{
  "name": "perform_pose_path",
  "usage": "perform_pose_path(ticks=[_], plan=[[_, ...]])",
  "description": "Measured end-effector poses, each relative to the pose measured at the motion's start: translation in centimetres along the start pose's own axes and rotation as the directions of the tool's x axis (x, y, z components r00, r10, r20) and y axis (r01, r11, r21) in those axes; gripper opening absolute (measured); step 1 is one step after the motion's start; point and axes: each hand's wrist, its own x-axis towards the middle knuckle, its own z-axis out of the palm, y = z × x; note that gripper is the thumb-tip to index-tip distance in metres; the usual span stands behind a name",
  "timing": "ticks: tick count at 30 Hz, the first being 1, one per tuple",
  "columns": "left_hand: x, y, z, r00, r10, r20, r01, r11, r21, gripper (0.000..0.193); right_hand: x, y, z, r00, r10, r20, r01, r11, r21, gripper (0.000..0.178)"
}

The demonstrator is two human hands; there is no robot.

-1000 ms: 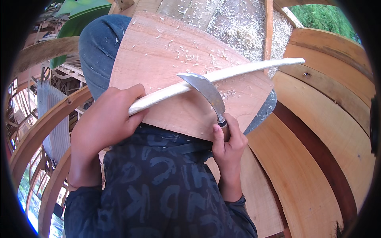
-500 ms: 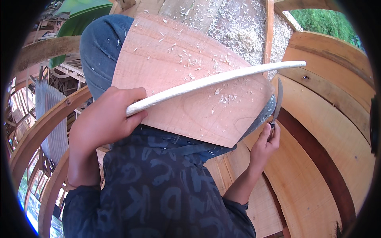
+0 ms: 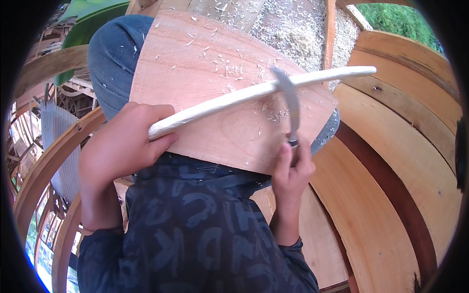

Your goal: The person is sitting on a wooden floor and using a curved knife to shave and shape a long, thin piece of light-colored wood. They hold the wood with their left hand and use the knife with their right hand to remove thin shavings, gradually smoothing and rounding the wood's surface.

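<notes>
My left hand (image 3: 129,141) grips the near-left end of a long, slightly curved, pale whittled stick (image 3: 220,104). The stick slants up to the right across a flat wooden board (image 3: 205,132) that lies over my lap. In my right hand (image 3: 293,171) is a knife (image 3: 289,100) with a dark handle and a curved blade, slightly blurred. Its blade crosses the stick right of the middle, tip pointing up and left; whether it touches the wood I cannot tell. Thin wood shavings (image 3: 229,71) are scattered over the board.
A heap of shavings (image 3: 303,41) covers the planks beyond the board. Curved wooden planks (image 3: 381,127) form a wall on the right, with a dark gap between them. Bent wooden ribs (image 3: 53,151) and a corrugated sheet (image 3: 61,146) stand at the left.
My right hand has swung the knife left, from beside the board's right edge to across the stick. My left hand and the stick have shifted slightly left and up.
</notes>
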Motion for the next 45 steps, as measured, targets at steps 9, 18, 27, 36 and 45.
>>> perform_pose_path(ticks=[9, 18, 27, 36, 45], plan=[[-0.1, -0.8, 0.0, 0.999, 0.032, 0.013, -0.031, 0.998, -0.058, 0.016, 1.2, 2.0, -2.8, 0.987, 0.16, -0.03, -0.159, 0.986, 0.042, 0.025], [-0.6, -0.2, 0.0, 1.0, 0.005, -0.014, -0.006, 1.0, -0.009, 0.016, 2.8, 1.2, -0.4, 0.985, 0.145, -0.091, -0.138, 0.988, 0.076, 0.027], [-0.6, -0.3, 0.7, 0.998, 0.039, -0.058, -0.039, 0.999, -0.005, 0.016, 2.1, 1.0, -2.4, 0.993, 0.116, -0.031, -0.114, 0.992, 0.061, 0.022], [-2.5, 1.0, 3.1, 0.977, 0.008, -0.214, 0.023, 0.99, 0.143, 0.019, 3.3, 2.9, -3.1, 0.952, 0.266, -0.154, -0.243, 0.958, 0.153, 0.023], [-3.1, 1.3, 3.3, 0.974, -0.009, -0.227, 0.046, 0.987, 0.156, 0.023, 2.6, 4.3, -3.2, 0.978, 0.206, -0.031, -0.197, 0.963, 0.184, 0.025]])
